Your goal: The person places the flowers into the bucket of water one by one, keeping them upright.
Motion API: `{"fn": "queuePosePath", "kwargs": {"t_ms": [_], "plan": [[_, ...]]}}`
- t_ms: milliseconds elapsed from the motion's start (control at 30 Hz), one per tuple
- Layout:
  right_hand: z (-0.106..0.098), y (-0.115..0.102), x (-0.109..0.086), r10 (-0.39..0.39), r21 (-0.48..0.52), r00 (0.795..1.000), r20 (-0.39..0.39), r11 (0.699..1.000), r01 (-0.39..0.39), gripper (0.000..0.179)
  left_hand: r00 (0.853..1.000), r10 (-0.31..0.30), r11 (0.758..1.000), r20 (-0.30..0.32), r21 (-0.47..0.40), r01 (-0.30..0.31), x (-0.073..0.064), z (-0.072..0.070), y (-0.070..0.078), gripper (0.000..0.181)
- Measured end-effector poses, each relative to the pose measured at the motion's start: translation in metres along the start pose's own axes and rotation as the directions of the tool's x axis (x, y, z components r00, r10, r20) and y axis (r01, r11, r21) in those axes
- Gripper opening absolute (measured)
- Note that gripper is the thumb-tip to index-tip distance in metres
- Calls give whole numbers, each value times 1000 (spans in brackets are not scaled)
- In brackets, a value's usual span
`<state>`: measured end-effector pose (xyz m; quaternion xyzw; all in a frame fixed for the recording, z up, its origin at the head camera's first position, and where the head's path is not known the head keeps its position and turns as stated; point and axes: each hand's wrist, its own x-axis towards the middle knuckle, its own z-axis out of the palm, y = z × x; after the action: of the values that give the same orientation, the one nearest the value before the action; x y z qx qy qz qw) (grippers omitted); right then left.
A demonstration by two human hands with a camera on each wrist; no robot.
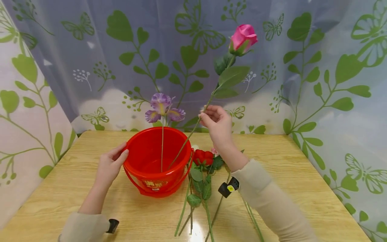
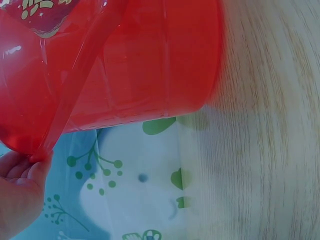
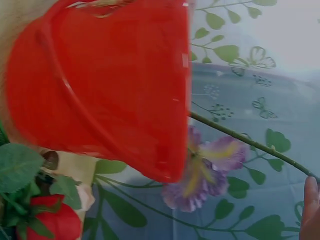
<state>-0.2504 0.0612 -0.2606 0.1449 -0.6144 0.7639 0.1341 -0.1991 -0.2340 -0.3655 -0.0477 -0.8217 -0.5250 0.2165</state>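
Observation:
A red plastic bucket (image 1: 142, 151) stands upright on the table, its handle hanging down the front. My left hand (image 1: 112, 164) grips the bucket's left rim near the handle joint; the left wrist view shows its fingertips there too. Between thumb and fingers, my right hand (image 1: 218, 124) pinches the green stem of a pink rose (image 1: 243, 37). The rose leans right, and its stem's lower end is inside the bucket. A purple iris (image 1: 163, 107) stands in the bucket, leaning on the back rim. In the right wrist view only a fingertip shows at the stem.
Several flowers lie right of the bucket, among them a red flower (image 1: 203, 157) with green leaves and long stems pointing toward me. The wooden table (image 1: 287, 161) meets a leaf-and-butterfly patterned curtain (image 1: 133, 84) behind and at both sides.

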Motion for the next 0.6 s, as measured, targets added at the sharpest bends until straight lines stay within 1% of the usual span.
{"fn": "queuePosePath", "kwargs": {"t_ms": [100, 233, 367, 600], "plan": [[4, 14, -2, 11, -63, 999, 42, 998, -8, 19, 1000, 8, 1000, -6, 6, -8, 0, 0, 0, 38], [9, 30, -4, 45, -120, 997, 66, 992, -37, 21, 1000, -3, 1000, -3, 5, 3, -1, 0, 0, 38], [14, 40, -6, 84, -173, 994, 75, 982, -70, 22, 1000, -17, 1000, 5, 1, 17, -1, 0, 2, 39], [21, 52, -8, 121, -243, 987, 110, 966, -92, 24, 1000, -23, 1000, 10, -2, 23, -2, 0, 5, 39]]}}
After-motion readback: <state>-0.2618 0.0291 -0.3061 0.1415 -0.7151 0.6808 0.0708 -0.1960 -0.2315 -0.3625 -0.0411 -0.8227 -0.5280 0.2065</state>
